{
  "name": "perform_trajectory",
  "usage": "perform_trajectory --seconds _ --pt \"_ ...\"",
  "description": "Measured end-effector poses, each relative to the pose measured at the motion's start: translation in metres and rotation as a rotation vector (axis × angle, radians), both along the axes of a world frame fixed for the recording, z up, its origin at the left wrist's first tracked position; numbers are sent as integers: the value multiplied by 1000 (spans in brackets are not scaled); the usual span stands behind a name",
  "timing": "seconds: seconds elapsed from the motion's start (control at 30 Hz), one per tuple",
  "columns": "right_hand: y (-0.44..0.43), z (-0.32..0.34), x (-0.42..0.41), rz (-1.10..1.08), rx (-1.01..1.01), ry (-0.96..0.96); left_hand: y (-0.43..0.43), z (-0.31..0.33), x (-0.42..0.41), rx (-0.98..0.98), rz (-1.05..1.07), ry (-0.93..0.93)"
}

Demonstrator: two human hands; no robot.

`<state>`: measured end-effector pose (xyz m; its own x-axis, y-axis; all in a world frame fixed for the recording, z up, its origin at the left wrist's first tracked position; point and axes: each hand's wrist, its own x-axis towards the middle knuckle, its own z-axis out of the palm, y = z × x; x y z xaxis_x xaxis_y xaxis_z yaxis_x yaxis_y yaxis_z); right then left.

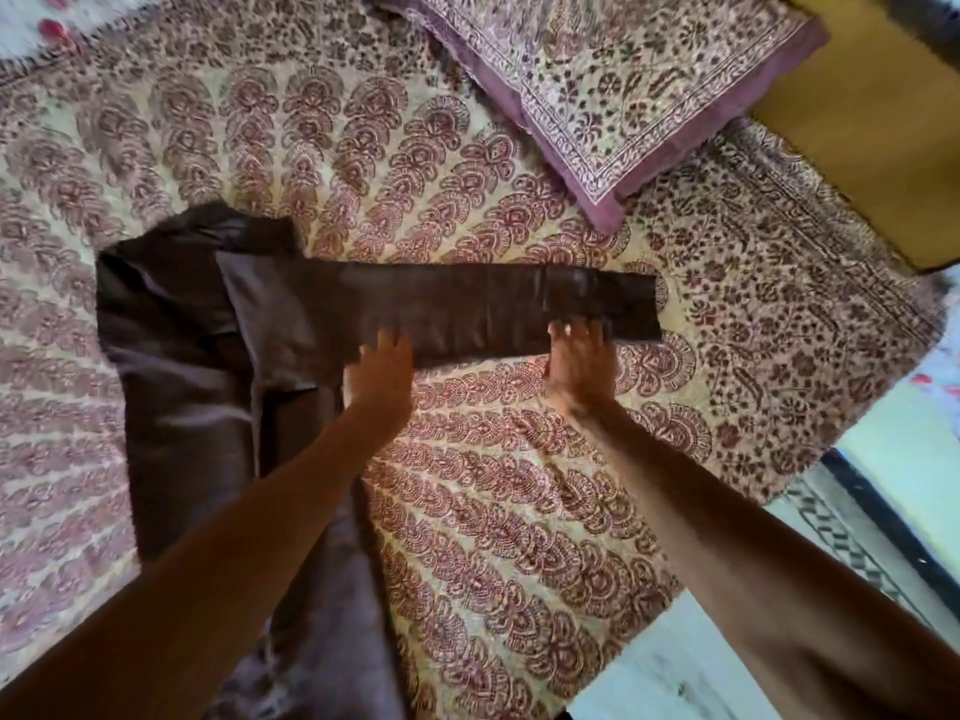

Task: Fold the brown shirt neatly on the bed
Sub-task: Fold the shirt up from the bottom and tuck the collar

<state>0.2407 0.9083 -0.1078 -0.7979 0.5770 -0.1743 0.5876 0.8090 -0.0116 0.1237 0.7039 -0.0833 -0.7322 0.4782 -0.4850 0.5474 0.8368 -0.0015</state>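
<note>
The brown shirt (187, 356) lies on the patterned bed cover (519, 485), its body at the left running down toward me. One long sleeve (467, 304) stretches flat to the right. My left hand (382, 374) rests on the sleeve's near edge around its middle, fingers straight. My right hand (579, 356) presses the near edge close to the cuff end, fingers straight and spread. Both palms lie partly on the bed cover.
A pillow (623, 85) in a purple-bordered print case lies at the back right. A yellow wooden surface (872, 148) stands at the far right. The bed's edge and a pale floor (675, 667) show at the lower right.
</note>
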Motion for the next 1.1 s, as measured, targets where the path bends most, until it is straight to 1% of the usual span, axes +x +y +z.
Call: perform_trajectory --seconds 0.1,0.2,0.23,0.3,0.43,0.5,0.57,0.6,0.63,0.7,0.73,0.77,0.83,0.9,0.93,1.0,1.07,1.1 --pt "24 -14 -6 88 28 -35 -9 -23 -11 -128 38 143" --pt "28 -17 -4 142 51 52 -24 -26 -27 -157 22 230" --pt "26 -16 -3 139 50 88 -28 -26 -32 -146 13 246" --pt "16 -11 0 144 23 147 -37 -21 -40 -66 32 272" --pt "-31 7 12 186 -108 271 -63 -1 -49 48 123 268" --pt "-67 17 22 238 -190 265 -81 15 -49 67 170 258" --pt "-107 25 35 273 -319 231 -100 22 -55 141 278 257" --pt "-128 29 42 295 -403 212 -112 24 -58 221 371 234" --pt "-151 33 48 318 -490 198 -124 24 -62 344 498 179" --pt "-194 37 59 347 -618 182 -148 17 -74 637 748 61" --pt "-218 37 64 349 -657 170 -163 7 -83 717 835 26" --pt "-241 36 69 343 -684 164 -178 -5 -91 755 903 -21" --pt "-287 31 80 320 -704 145 -203 -29 -109 794 1046 -186" --pt "-326 24 90 305 -688 97 -216 -32 -112 939 1206 -385" --pt "-345 21 93 295 -681 64 -220 -25 -108 1025 1270 -450" --pt "-375 16 99 289 -664 -35 -231 -19 -98 1109 1314 -549" --pt "-395 14 103 296 -625 -129 -242 -19 -83 1058 1256 -614" --pt "-403 15 105 289 -621 -140 -250 -20 -74 1018 1209 -633"
